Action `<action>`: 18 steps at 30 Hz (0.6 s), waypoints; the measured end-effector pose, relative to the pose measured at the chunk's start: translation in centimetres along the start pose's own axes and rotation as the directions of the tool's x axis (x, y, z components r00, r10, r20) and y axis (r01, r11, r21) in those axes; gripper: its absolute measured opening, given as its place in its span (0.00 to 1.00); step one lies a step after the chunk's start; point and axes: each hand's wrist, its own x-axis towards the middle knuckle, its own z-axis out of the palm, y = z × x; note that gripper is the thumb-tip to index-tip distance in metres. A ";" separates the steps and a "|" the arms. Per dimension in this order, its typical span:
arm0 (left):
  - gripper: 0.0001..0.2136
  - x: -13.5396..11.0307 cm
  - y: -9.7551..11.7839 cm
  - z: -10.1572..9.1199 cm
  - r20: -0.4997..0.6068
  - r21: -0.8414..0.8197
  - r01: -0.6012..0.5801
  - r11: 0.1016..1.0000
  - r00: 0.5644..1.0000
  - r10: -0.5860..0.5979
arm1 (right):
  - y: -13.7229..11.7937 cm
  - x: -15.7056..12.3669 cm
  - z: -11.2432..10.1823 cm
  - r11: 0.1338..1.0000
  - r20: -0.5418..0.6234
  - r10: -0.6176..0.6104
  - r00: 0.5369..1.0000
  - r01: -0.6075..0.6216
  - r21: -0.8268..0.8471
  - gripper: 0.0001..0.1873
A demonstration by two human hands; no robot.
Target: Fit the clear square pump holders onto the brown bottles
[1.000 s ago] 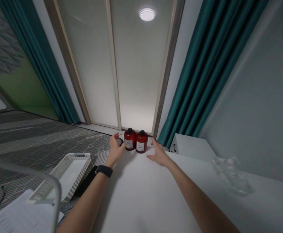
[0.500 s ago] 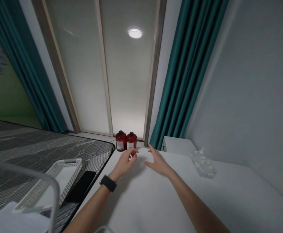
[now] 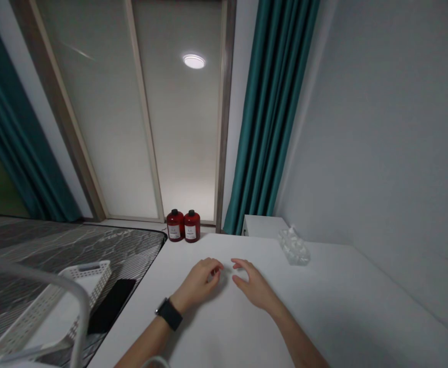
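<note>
My left hand (image 3: 200,281), with a black watch (image 3: 169,314) on its wrist, hovers over the white table (image 3: 224,332). Its fingers are loosely curled, a gap shows between thumb and forefinger, and nothing is seen in it. Across a small space, my right hand (image 3: 251,282) faces it with thumb and fingers apart, also holding nothing. Beyond the hands, at the table's far left corner, two dark red bottles stand upright side by side: a left bottle (image 3: 175,226) and a right bottle (image 3: 192,226), both with black caps and pale labels.
Crumpled clear plastic (image 3: 293,246) lies toward the table's far right. On the striped mattress (image 3: 132,245) at left are a white perforated basket (image 3: 28,317) and a flat black item (image 3: 111,305). A pale curved bar (image 3: 79,294) crosses the lower left. Behind the table stands a white cabinet (image 3: 264,226).
Both hands have drawn back from the table's far edge toward me, the left one away from the bottles. My view has turned to the right. The bottles remain together.
</note>
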 end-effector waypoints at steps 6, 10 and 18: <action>0.10 -0.9 0.5 0.5 0.103 0.136 -0.062 0.989 0.994 0.048 | -0.1 -1.4 0.7 0.994 -0.047 -0.020 0.999 0.015 -0.111 0.18; 0.12 -1.5 1.2 0.6 0.168 0.168 -0.067 0.983 0.985 0.038 | -0.7 -1.9 0.7 0.988 -0.033 -0.025 0.999 0.020 -0.155 0.17; 0.11 -2.2 1.5 1.2 0.253 0.213 -0.053 0.976 0.968 -0.003 | -0.7 -2.2 0.4 0.979 -0.061 -0.050 0.997 0.037 -0.199 0.17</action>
